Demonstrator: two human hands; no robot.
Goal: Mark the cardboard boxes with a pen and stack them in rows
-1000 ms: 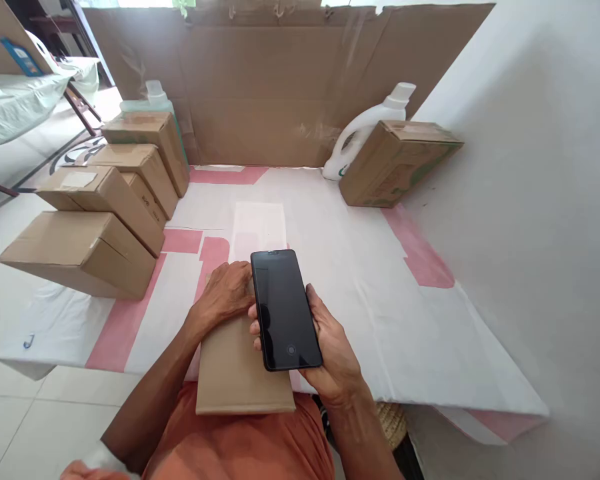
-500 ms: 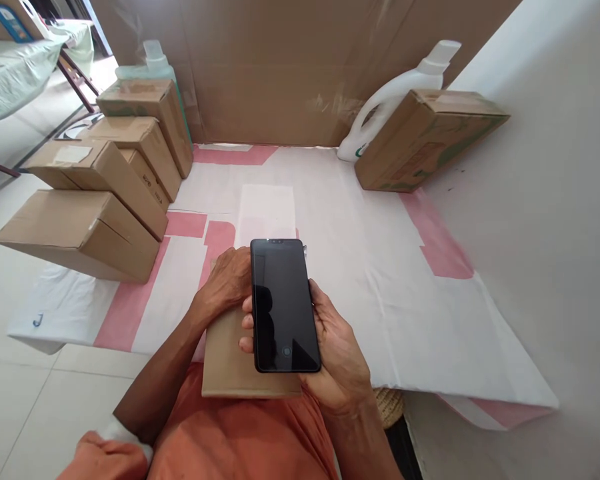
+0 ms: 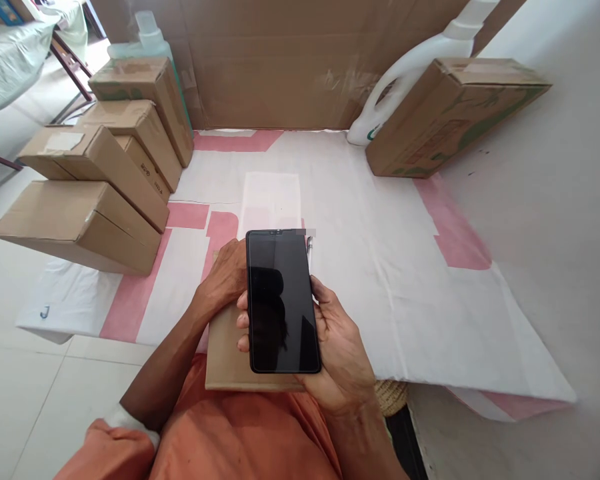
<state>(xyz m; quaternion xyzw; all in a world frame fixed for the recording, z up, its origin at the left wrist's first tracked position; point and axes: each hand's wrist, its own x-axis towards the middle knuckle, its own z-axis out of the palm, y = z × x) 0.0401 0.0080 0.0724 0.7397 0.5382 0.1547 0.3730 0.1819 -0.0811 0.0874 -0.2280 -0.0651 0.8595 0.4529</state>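
Note:
A black smartphone (image 3: 283, 303) with a dark, reflecting screen is gripped upright in my right hand (image 3: 343, 347), thumb along one edge and fingertips curled round the other. Under it, at the table's front edge, lies a flat brown cardboard piece (image 3: 230, 360). My left hand (image 3: 226, 273) rests on this cardboard's far part, its fingers hidden behind the phone. Just beyond the phone, a white sheet of paper (image 3: 271, 200) lies on the cloth. A slim pen-like item (image 3: 309, 245) shows partly beside the phone's upper right edge.
Several cardboard boxes (image 3: 75, 213) stand at the left, with a pale green bottle (image 3: 150, 37) behind them. At the back right, a box (image 3: 450, 120) leans by a white jug (image 3: 405, 73). A cardboard panel (image 3: 280, 67) closes the back; a white wall (image 3: 570, 220) bounds the right.
The view has tilted down slightly, so boxes and bottles sit higher in the picture. The phone's screen has lost its small lit icon. Both hands keep nearly the same place.

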